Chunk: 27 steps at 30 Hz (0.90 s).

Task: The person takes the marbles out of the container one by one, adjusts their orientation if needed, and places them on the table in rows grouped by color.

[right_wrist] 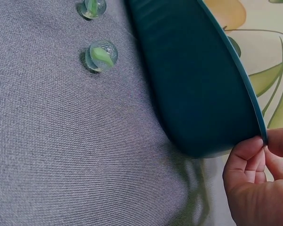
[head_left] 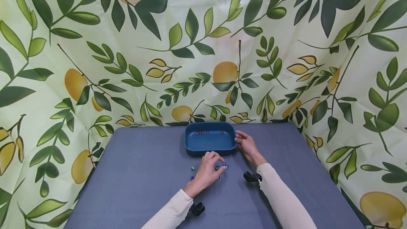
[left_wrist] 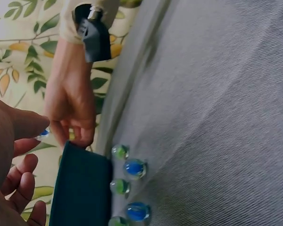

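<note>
My left hand pinches a clear marble with a blue core between thumb and fingertips, raised just in front of the blue plastic tub. The right hand grips the tub's rim at its right end, thumb and fingers on either side of the wall, as the right wrist view shows. Several brownish marbles lie on the tub's floor towards the left, and a single one sits farther right. On the cloth near the tub are green-cored marbles and blue-cored marbles, some partly hidden by my left hand.
A grey cloth covers the table. Behind and at both sides hangs a leaf-and-fruit patterned curtain. Dark wrist devices sit on the left sleeve and right sleeve.
</note>
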Each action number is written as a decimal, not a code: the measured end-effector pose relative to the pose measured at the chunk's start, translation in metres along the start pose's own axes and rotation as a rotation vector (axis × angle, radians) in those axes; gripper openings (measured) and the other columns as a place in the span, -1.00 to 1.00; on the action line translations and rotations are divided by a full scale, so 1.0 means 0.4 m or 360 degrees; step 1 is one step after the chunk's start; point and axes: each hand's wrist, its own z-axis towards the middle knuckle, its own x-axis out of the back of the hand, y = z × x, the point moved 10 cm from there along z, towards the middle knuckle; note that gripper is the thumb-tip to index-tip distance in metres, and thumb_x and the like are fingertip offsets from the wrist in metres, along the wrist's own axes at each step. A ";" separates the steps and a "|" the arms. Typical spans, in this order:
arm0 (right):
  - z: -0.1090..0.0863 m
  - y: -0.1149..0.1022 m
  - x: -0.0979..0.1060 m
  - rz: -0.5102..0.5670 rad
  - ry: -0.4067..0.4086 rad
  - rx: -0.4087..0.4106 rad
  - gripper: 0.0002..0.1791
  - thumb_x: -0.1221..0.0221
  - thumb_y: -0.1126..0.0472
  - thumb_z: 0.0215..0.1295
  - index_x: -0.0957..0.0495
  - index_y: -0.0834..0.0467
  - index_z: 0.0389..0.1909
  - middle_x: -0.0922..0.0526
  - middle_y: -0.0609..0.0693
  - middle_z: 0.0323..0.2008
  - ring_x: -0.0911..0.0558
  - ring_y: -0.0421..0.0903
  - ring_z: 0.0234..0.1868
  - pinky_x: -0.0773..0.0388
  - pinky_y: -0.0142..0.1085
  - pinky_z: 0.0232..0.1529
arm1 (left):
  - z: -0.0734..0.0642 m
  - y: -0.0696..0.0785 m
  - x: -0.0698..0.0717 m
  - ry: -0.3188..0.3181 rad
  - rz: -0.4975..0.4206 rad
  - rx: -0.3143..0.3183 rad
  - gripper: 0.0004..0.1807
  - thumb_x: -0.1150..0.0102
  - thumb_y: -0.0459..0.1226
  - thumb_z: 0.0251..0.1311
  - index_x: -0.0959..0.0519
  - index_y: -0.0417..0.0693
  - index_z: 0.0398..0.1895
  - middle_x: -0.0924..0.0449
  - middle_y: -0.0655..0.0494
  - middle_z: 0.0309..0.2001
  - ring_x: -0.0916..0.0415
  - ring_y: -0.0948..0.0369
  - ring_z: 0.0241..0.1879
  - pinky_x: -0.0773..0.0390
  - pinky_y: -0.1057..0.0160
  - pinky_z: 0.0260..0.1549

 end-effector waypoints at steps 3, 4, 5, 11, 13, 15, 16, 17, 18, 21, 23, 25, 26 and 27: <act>0.001 -0.004 -0.001 -0.0008 -0.0001 0.0012 -0.50 -0.03 0.34 0.43 -0.33 0.17 0.38 -0.45 0.03 0.05 -0.47 -0.21 -0.17 -0.49 -0.40 -0.21 | -0.006 -0.005 -0.011 -0.0014 0.0013 0.0001 -0.85 -0.37 -0.19 0.14 -0.66 0.06 -0.23 -0.56 0.09 -0.18 -0.31 0.25 -0.15 -0.36 0.20 -0.07; 0.001 -0.005 -0.001 -0.0002 -0.0001 0.0013 -0.50 -0.03 0.34 0.43 -0.33 0.18 0.38 -0.45 0.03 0.04 -0.47 -0.21 -0.17 -0.49 -0.41 -0.21 | -0.008 -0.006 -0.015 -0.0013 0.0022 -0.0002 -0.85 -0.38 -0.19 0.13 -0.66 0.06 -0.24 -0.56 0.10 -0.18 -0.32 0.25 -0.16 -0.35 0.20 -0.08; 0.000 -0.005 -0.001 -0.0001 -0.0004 0.0015 -0.50 -0.03 0.34 0.43 -0.33 0.18 0.38 -0.45 0.03 0.03 -0.47 -0.21 -0.17 -0.49 -0.41 -0.21 | -0.010 -0.007 -0.019 -0.0014 0.0032 -0.0006 -0.84 -0.39 -0.19 0.11 -0.66 0.06 -0.25 -0.56 0.10 -0.19 -0.31 0.25 -0.16 -0.35 0.20 -0.08; -0.002 -0.004 -0.003 0.0022 -0.0011 0.0006 -0.49 -0.02 0.35 0.42 -0.33 0.18 0.38 -0.43 0.03 0.05 -0.46 -0.23 -0.18 -0.50 -0.41 -0.22 | -0.024 -0.008 -0.044 0.0002 0.0141 -0.0028 -0.84 -0.45 -0.18 0.03 -0.67 0.08 -0.33 -0.53 0.17 -0.26 -0.31 0.27 -0.21 -0.31 0.24 -0.15; -0.003 -0.004 -0.003 0.0029 -0.0013 0.0002 -0.49 -0.02 0.35 0.42 -0.33 0.17 0.38 -0.43 0.03 0.06 -0.46 -0.24 -0.18 -0.50 -0.40 -0.21 | -0.027 -0.010 -0.052 -0.0001 0.0169 -0.0013 -0.84 -0.46 -0.17 0.02 -0.67 0.10 -0.34 -0.53 0.18 -0.28 -0.32 0.27 -0.21 -0.31 0.24 -0.15; -0.004 -0.004 -0.003 0.0032 -0.0015 0.0002 -0.48 -0.02 0.35 0.42 -0.33 0.17 0.38 -0.43 0.03 0.07 -0.46 -0.24 -0.19 -0.50 -0.38 -0.19 | -0.029 -0.014 -0.060 -0.0015 0.0192 0.0013 -0.85 -0.46 -0.16 0.01 -0.67 0.12 -0.35 -0.52 0.20 -0.29 -0.32 0.28 -0.22 -0.31 0.24 -0.14; -0.004 -0.005 -0.003 0.0032 -0.0017 0.0002 -0.48 -0.02 0.35 0.42 -0.32 0.17 0.38 -0.43 0.03 0.07 -0.46 -0.24 -0.19 -0.50 -0.37 -0.18 | -0.029 -0.017 -0.065 -0.0027 0.0200 0.0029 -0.85 -0.45 -0.15 0.02 -0.67 0.13 -0.35 -0.52 0.22 -0.29 -0.32 0.28 -0.22 -0.31 0.24 -0.13; -0.004 -0.005 -0.003 0.0038 -0.0015 -0.0001 -0.48 -0.02 0.35 0.41 -0.33 0.17 0.38 -0.43 0.02 0.06 -0.46 -0.25 -0.20 -0.50 -0.36 -0.17 | -0.029 -0.020 -0.071 -0.0040 0.0209 0.0041 -0.85 -0.45 -0.15 0.02 -0.67 0.14 -0.35 -0.52 0.23 -0.29 -0.32 0.29 -0.22 -0.31 0.23 -0.12; -0.004 -0.005 -0.002 0.0039 -0.0016 0.0000 -0.48 -0.02 0.35 0.42 -0.32 0.17 0.38 -0.43 0.02 0.06 -0.46 -0.25 -0.21 -0.50 -0.35 -0.17 | -0.029 -0.023 -0.076 -0.0053 0.0214 0.0053 -0.85 -0.45 -0.14 0.02 -0.67 0.15 -0.35 -0.51 0.24 -0.30 -0.32 0.29 -0.23 -0.30 0.23 -0.12; -0.004 -0.004 -0.002 0.0038 -0.0017 -0.0001 -0.49 -0.03 0.34 0.42 -0.32 0.18 0.39 -0.44 0.03 0.06 -0.47 -0.25 -0.22 -0.50 -0.32 -0.14 | -0.029 -0.029 -0.089 -0.0088 0.0234 0.0080 -0.86 -0.44 -0.13 0.03 -0.67 0.16 -0.35 -0.49 0.26 -0.30 -0.31 0.29 -0.23 -0.29 0.22 -0.10; -0.003 -0.004 -0.002 0.0038 -0.0014 -0.0002 -0.49 -0.03 0.33 0.43 -0.32 0.18 0.38 -0.44 0.04 0.07 -0.47 -0.23 -0.20 -0.51 -0.31 -0.13 | -0.028 -0.029 -0.096 -0.0101 0.0253 0.0080 -0.86 -0.44 -0.13 0.03 -0.68 0.16 -0.35 -0.49 0.27 -0.30 -0.31 0.29 -0.22 -0.29 0.21 -0.09; -0.003 -0.003 -0.002 0.0037 -0.0012 -0.0005 -0.50 -0.02 0.33 0.44 -0.33 0.17 0.38 -0.44 0.06 0.10 -0.47 -0.22 -0.18 -0.50 -0.31 -0.11 | -0.026 -0.029 -0.100 -0.0109 0.0274 0.0077 -0.86 -0.44 -0.13 0.03 -0.68 0.16 -0.35 -0.48 0.28 -0.29 -0.30 0.29 -0.21 -0.28 0.20 -0.07; -0.003 -0.003 -0.002 0.0040 -0.0008 -0.0009 -0.50 -0.02 0.33 0.44 -0.34 0.16 0.38 -0.44 0.07 0.11 -0.47 -0.21 -0.17 -0.50 -0.31 -0.11 | -0.025 -0.028 -0.102 -0.0113 0.0283 0.0071 -0.86 -0.44 -0.13 0.03 -0.69 0.16 -0.35 -0.48 0.28 -0.29 -0.30 0.29 -0.20 -0.28 0.20 -0.07; -0.003 -0.002 -0.001 0.0046 -0.0004 -0.0014 -0.51 -0.03 0.33 0.44 -0.35 0.15 0.37 -0.44 0.07 0.11 -0.47 -0.21 -0.16 -0.50 -0.32 -0.12 | -0.024 -0.027 -0.104 -0.0118 0.0292 0.0067 -0.86 -0.44 -0.13 0.03 -0.69 0.16 -0.35 -0.47 0.29 -0.28 -0.30 0.29 -0.20 -0.28 0.20 -0.07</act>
